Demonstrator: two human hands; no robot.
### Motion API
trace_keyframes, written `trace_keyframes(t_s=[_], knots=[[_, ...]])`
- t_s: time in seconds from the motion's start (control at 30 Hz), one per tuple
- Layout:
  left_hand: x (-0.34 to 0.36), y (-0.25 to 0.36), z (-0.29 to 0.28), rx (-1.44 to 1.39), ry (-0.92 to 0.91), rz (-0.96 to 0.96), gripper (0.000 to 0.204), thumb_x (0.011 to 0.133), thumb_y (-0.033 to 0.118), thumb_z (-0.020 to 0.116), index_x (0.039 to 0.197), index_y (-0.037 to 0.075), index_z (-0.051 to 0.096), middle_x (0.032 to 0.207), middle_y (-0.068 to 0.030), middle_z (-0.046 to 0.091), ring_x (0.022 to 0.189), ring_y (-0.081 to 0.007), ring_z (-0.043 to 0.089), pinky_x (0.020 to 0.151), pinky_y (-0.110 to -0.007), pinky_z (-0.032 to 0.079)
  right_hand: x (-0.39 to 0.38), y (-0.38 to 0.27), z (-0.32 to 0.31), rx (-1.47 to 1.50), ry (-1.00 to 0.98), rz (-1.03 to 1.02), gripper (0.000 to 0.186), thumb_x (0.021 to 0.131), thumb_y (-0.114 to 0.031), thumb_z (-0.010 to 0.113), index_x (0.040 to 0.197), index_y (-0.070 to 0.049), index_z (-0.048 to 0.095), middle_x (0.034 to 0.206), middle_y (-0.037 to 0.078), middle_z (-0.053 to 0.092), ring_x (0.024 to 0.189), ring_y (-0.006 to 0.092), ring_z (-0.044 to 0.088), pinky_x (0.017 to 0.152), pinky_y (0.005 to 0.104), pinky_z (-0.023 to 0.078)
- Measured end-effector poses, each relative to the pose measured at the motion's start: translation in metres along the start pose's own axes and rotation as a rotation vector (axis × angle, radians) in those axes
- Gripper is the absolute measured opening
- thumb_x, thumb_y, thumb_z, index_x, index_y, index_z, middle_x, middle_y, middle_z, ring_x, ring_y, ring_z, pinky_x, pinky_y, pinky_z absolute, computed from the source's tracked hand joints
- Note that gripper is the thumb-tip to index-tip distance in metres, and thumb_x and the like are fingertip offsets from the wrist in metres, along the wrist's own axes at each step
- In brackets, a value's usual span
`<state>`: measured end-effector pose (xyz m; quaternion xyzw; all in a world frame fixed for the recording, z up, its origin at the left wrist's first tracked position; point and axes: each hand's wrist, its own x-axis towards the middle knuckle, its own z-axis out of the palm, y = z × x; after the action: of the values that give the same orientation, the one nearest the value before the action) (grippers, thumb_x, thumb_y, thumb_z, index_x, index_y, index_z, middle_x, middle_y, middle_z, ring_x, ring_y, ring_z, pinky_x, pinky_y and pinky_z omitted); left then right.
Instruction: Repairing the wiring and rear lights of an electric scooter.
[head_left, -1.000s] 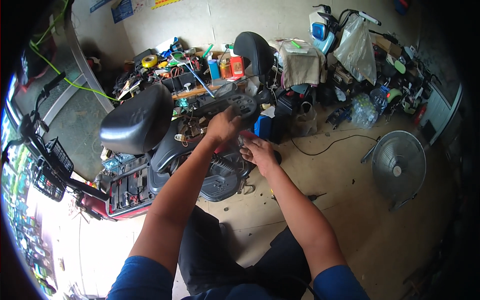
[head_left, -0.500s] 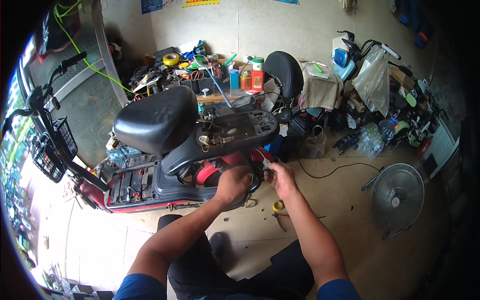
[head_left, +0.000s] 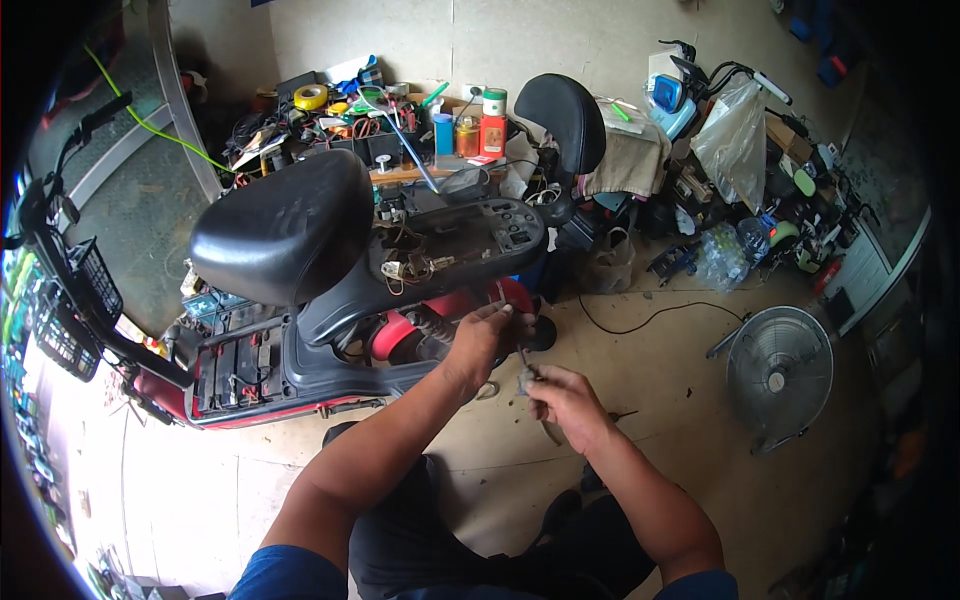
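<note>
My left hand (head_left: 488,335) is closed beside the scooter's red rear part (head_left: 394,337), gripping a thin cable-like strip (head_left: 522,352). Lower and to the right, my right hand (head_left: 560,405) pinches a small grey piece (head_left: 525,385) at the strip's lower end; exactly what it is I cannot make out. The black-and-red scooter (head_left: 340,365) stands side-on, its black seat (head_left: 270,230) raised over a housing (head_left: 455,240) with loose wire connectors (head_left: 400,272). A dark shock absorber (head_left: 433,330) shows next to the red part.
Behind the scooter a cluttered bench (head_left: 400,172) holds tools, tape and containers. A wire fan (head_left: 778,380) stands on the right floor, its cord running behind. Parts and bags (head_left: 730,160) are piled at the back right. Another bike's handlebar and basket (head_left: 80,310) are at the left.
My left hand came down from the housing's top, then rose slightly beside the red part. My right hand has moved down, away from the scooter, with the strip now stretched between both hands.
</note>
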<state>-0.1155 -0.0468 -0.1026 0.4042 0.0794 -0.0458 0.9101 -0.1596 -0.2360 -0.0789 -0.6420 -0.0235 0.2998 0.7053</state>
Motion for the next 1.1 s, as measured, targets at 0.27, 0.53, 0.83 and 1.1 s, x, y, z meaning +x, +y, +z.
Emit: trace_keyframes(t_s=[0.27,0.53,0.83,1.1], knots=[[-0.013,-0.021,0.004,-0.048,-0.014,-0.104,0.023,0.106,0.018,0.048,0.120,0.002,0.056,0.099,-0.0135,0.071,0.082,-0.0242,0.068,0.079,-0.038,0.057,-0.008,0.025,-0.008,-0.019,0.018,-0.144,0.033,0.096,-0.016,0.066,0.123,0.001,0.062,0.091,0.002,0.063,0.077,0.0093,0.058,0.069,0.0253,0.051],[-0.019,-0.012,-0.013,0.327,0.140,-0.163,0.020,0.101,0.017,0.057,0.113,0.002,0.063,0.100,-0.0112,0.073,0.072,-0.0175,0.064,0.059,-0.033,0.056,0.035,0.040,-0.082,-1.582,-0.083,0.055,0.047,0.084,-0.036,0.075,0.115,-0.002,0.068,0.099,0.016,0.073,0.082,0.0257,0.071,0.075,0.0377,0.055],[-0.042,-0.002,-0.024,0.406,0.146,-0.110,0.023,0.093,0.015,0.069,0.109,-0.001,0.070,0.087,-0.0085,0.071,0.069,-0.0152,0.067,0.049,-0.029,0.053,0.135,0.124,-0.119,-1.520,-0.044,0.312,0.045,0.079,-0.038,0.076,0.105,-0.001,0.071,0.103,0.023,0.072,0.097,0.0338,0.071,0.086,0.0418,0.056],[-0.051,0.008,0.023,0.608,0.222,-0.130,0.028,0.093,0.013,0.065,0.117,-0.002,0.068,0.084,-0.0089,0.070,0.065,-0.0132,0.064,0.052,-0.029,0.055,0.179,0.311,-0.159,-1.479,0.005,0.252,0.084,0.074,-0.036,0.083,0.140,-0.001,0.045,0.141,0.027,0.052,0.129,0.0389,0.053,0.107,0.0437,0.046]])
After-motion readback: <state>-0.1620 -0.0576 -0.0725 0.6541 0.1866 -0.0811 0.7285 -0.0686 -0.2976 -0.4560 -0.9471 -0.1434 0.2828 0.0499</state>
